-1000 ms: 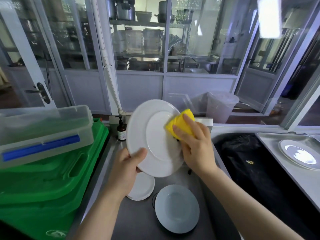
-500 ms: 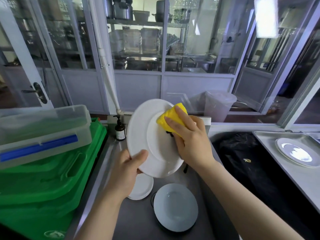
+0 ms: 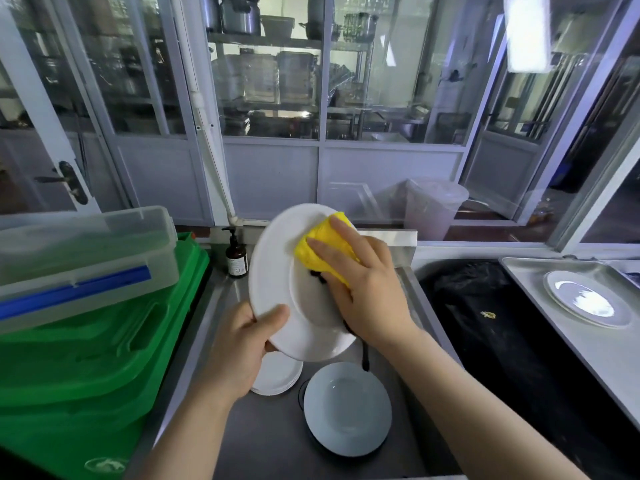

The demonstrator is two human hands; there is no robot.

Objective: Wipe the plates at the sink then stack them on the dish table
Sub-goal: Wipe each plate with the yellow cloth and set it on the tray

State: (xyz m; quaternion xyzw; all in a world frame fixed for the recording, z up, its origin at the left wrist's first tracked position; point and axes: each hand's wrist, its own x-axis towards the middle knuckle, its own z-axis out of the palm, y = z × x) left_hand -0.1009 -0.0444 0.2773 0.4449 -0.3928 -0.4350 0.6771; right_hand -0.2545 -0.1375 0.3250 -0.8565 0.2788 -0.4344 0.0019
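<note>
Yellow soft sponge (image 3: 323, 249) under right hand (image 3: 363, 289) fingers (image 3: 327, 247), pressed flat on round white plate (image 3: 277, 271). Sponge has slid from right rim toward upper middle since a second ago; wiping goes on, plate not done. Left hand (image 3: 242, 344) fingers pinch plate's lower edge, thumb on front, plate tipped up over grey metal sink (image 3: 277, 441). More white plates (image 3: 346, 407) wait in sink below. One wiped plate (image 3: 585, 299) sits on metal surface (image 3: 554, 341) far right. Both forearms reach forward.

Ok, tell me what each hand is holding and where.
Left hand grips the white plate by its lower rim. Right hand presses a yellow sponge against the plate's face.
</note>
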